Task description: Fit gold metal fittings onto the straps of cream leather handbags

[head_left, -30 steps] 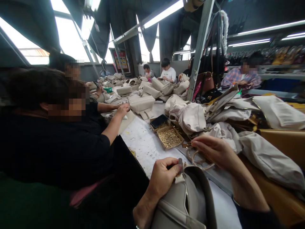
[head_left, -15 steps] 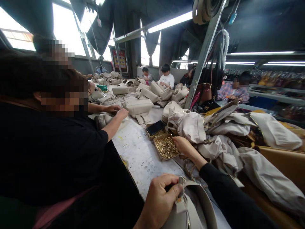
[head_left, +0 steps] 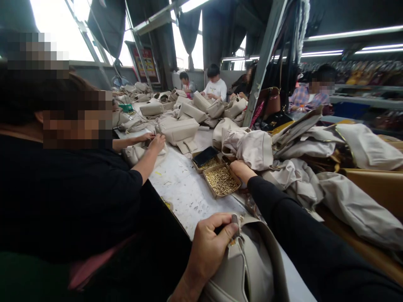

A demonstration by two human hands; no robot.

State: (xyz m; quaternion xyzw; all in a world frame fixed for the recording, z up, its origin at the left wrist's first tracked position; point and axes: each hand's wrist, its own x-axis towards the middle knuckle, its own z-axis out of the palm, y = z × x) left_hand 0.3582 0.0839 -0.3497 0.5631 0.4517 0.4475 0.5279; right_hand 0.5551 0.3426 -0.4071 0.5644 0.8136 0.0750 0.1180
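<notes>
My left hand (head_left: 211,243) pinches the strap end of a beige bag (head_left: 255,260) at the bottom of the view, thumb against fingers. Farther off, my right hand (head_left: 242,169) reaches just beyond the right side of a cardboard box of small gold metal pieces (head_left: 221,180); its fingers are hidden at the box's back right corner. Behind this box is a second box (head_left: 201,168) with similar pieces, and a dark phone (head_left: 205,156) lies across it.
At the left a person in black (head_left: 72,188) handles a beige bag on the white table (head_left: 185,201). Beige bags (head_left: 179,130) are heaped farther back. More bags and fabric (head_left: 292,180) pile up at the right, beside a slanted metal post (head_left: 264,63). Several people sit behind.
My right arm has stretched farther forward, and its hand has moved to the box's back right corner. My left hand still grips the bag. The camera view has shifted slightly.
</notes>
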